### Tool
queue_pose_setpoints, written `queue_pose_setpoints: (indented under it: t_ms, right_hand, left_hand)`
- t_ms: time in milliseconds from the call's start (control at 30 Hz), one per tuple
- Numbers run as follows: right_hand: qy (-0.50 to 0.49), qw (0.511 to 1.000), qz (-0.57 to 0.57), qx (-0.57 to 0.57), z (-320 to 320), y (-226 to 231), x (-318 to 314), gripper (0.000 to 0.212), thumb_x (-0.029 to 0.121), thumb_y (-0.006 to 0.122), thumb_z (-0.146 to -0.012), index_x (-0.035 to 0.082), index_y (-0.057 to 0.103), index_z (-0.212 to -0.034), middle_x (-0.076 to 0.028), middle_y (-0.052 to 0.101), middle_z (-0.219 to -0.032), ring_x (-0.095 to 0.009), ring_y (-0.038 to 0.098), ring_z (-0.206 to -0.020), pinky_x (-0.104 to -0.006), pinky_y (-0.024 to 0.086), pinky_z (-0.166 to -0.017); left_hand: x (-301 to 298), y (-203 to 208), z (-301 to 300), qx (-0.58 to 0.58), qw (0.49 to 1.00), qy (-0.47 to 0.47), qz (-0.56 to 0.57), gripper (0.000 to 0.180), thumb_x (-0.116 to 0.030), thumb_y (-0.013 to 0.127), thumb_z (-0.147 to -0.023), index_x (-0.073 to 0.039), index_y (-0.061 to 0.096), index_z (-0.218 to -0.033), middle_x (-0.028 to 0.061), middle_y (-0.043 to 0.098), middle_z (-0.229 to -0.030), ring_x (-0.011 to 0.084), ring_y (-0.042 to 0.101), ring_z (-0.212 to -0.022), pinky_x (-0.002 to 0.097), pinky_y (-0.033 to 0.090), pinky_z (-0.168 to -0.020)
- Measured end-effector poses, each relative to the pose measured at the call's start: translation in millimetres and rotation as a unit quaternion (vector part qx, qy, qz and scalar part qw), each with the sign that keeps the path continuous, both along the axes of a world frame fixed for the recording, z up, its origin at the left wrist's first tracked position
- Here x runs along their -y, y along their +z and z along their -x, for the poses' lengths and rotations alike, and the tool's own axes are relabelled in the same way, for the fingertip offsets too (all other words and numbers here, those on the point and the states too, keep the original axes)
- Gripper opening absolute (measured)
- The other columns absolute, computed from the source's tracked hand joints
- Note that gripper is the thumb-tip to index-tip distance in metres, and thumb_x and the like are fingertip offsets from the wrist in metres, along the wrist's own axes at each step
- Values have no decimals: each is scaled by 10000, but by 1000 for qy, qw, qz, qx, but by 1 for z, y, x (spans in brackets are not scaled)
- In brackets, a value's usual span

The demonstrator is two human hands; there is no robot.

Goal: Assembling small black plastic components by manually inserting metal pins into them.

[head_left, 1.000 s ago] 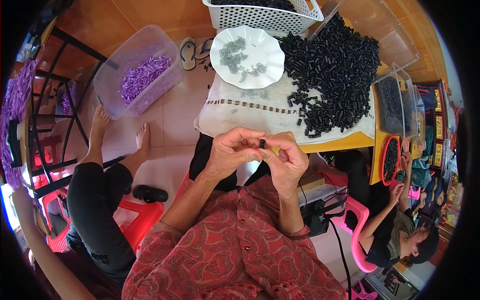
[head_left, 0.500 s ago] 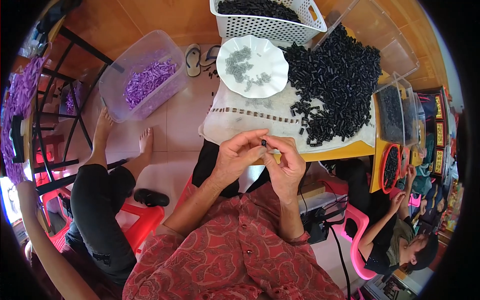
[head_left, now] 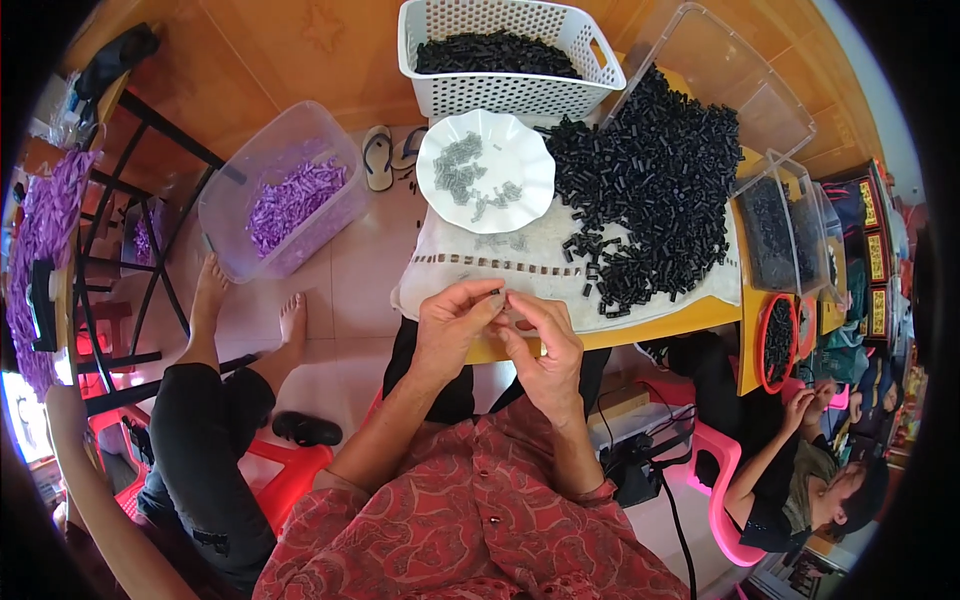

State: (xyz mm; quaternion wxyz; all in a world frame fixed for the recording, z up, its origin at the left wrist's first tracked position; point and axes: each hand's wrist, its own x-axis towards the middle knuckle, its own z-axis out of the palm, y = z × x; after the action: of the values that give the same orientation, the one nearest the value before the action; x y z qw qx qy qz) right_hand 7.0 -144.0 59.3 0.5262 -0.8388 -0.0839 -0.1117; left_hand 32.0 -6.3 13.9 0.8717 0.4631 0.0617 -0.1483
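Note:
Both my hands meet over the near edge of the cloth-covered table. Between its thumb and forefinger, my left hand (head_left: 448,325) pinches a small black cylindrical piece (head_left: 497,292). My right hand (head_left: 548,350) is right beside it with bent fingers, the forefinger tip close to the piece; whatever its fingers hold is too small to make out. Beyond them stands a white wavy-rimmed plate (head_left: 525,165) with small clear pieces on it. A large heap of black cylindrical pieces (head_left: 655,190) lies to the right on the white cloth (head_left: 440,285).
A white perforated basket (head_left: 510,97) of black pieces stands behind the plate. Clear bins (head_left: 775,235) and a red basket (head_left: 779,345) are at the right. On the left is a clear tub (head_left: 335,215) of purple pieces. People sit on both sides, near plastic stools (head_left: 285,465).
The view has tilted, so the table appears lower. My hands are slightly nearer the plate. My right thumb has drawn back from the black piece, which stays in my left fingers.

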Motion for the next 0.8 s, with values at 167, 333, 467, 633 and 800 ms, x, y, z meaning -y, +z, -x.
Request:
queue_pose_setpoints:
  t_ms: [167,333,467,633,800]
  right_hand:
    - [-52,998,-34,-13,9,-12,10,354,-91,655,-752,17,628,-1089,-120,636,-1063,-197,621,-894,-261,513,-724]
    - [-56,998,6,-23,20,-11,16,239,-68,635,-779,-10,627,-1011,-144,636,-1026,-257,629,-899,-282,535,-693]
    - [-74,997,25,-16,25,-14,21,212,-35,650,-802,-5,641,-1011,-127,653,-1006,-194,653,-812,-261,514,-671]
    - [-118,991,58,13,28,-15,34,182,-42,651,-788,-7,639,-966,-143,646,-933,-248,645,-785,-297,512,-654]
    - [-228,968,99,22,29,-26,61,138,-55,640,-777,-5,635,-905,-150,627,-837,-294,625,-725,-337,502,-619]
  left_hand:
    - [3,24,-66,-7,998,52,-24,230,-34,612,-868,39,605,-1085,106,655,-907,166,647,-730,302,571,-676]
    - [12,67,-170,68,994,81,-35,243,-26,595,-870,85,584,-1086,124,639,-853,194,646,-718,318,572,-670]
    - [14,85,-236,123,987,104,-19,353,-12,594,-866,170,475,-1146,175,603,-895,256,643,-784,362,587,-714]
    - [12,83,-257,109,986,126,-15,508,24,605,-846,228,329,-1220,259,542,-1041,331,635,-871,387,586,-784]
    - [16,61,-194,101,988,114,-1,386,-33,593,-877,185,452,-1162,232,585,-1006,267,635,-823,384,567,-797]
